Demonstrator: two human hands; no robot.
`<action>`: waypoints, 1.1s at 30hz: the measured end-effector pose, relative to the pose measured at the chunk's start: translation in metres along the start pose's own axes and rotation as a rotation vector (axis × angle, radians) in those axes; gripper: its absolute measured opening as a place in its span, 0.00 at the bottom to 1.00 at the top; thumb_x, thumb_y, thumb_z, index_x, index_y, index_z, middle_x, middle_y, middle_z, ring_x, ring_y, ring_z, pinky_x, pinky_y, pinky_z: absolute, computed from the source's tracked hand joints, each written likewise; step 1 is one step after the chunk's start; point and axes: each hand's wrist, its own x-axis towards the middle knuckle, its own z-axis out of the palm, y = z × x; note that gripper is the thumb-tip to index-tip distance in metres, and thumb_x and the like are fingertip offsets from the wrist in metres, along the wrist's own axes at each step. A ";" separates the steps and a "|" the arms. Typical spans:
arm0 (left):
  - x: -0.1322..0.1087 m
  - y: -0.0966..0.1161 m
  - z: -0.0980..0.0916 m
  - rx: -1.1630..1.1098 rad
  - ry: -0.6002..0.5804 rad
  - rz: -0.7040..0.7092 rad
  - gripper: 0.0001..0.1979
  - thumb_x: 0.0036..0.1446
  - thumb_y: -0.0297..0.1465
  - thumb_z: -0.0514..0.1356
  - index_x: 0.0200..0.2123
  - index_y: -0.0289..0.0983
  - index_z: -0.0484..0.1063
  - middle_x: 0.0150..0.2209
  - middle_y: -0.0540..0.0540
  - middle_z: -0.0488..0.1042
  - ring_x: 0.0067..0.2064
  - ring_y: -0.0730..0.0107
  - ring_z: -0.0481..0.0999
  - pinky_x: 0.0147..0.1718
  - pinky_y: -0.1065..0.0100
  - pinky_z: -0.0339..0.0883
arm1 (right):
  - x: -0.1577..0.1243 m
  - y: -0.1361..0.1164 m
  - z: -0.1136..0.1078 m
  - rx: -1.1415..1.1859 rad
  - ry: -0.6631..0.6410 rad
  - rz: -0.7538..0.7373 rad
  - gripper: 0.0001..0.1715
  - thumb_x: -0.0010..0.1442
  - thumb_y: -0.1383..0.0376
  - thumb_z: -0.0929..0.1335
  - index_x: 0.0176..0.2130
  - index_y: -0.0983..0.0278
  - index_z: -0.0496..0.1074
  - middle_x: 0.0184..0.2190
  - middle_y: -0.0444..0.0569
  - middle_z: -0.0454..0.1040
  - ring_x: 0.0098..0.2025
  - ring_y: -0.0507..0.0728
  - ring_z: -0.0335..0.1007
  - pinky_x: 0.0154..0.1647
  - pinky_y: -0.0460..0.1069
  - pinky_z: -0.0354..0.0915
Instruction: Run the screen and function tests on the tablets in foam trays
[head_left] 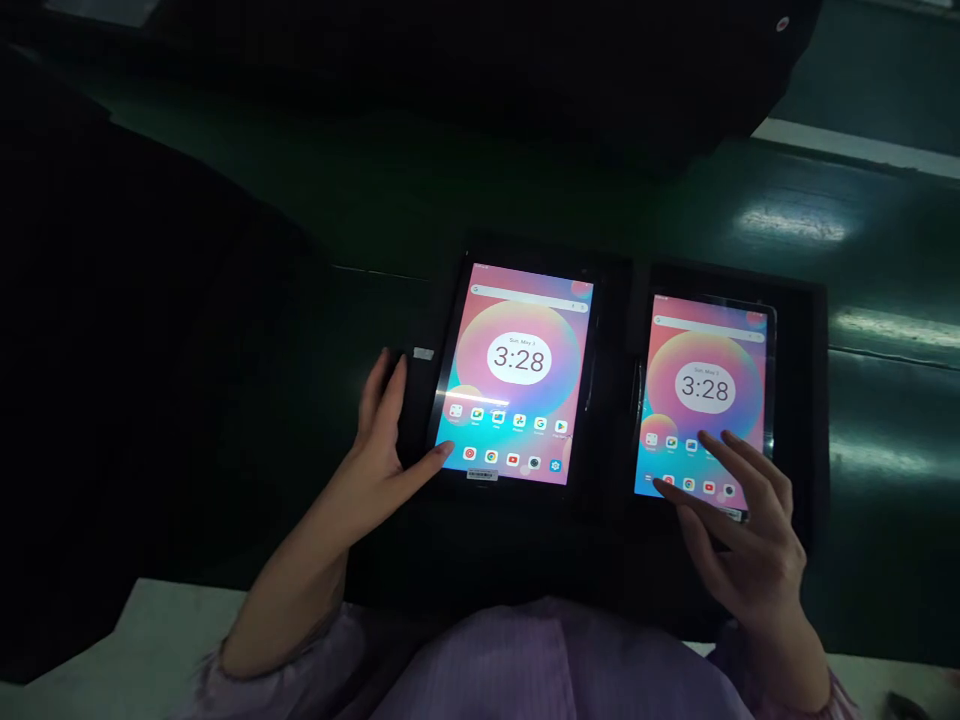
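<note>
Two lit tablets lie side by side on dark mats, each showing a home screen with the time 3:28. My left hand (382, 450) rests at the lower left corner of the left tablet (517, 375), its thumb over the screen's corner and its fingers spread along the dark mat. My right hand (750, 530) is over the lower part of the right tablet (705, 390). Its fingers are apart, and the index fingertip is at the lower left of the screen, near the icons. A barcode label (481, 475) sits on the left tablet's bottom edge.
The tablets lie on a dark green table (885, 420) with light reflecting at the right. A small pale sticker (423, 354) is left of the left tablet. Black cloth (450, 80) hangs at the back, and more dark cloth (135, 350) fills the left side.
</note>
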 end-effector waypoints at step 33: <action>0.005 0.010 -0.002 -0.067 0.028 -0.053 0.46 0.63 0.50 0.65 0.78 0.56 0.46 0.82 0.44 0.35 0.80 0.38 0.40 0.72 0.36 0.56 | 0.001 0.011 -0.004 -0.068 0.051 0.006 0.12 0.66 0.73 0.73 0.44 0.59 0.84 0.64 0.50 0.75 0.67 0.70 0.71 0.56 0.63 0.76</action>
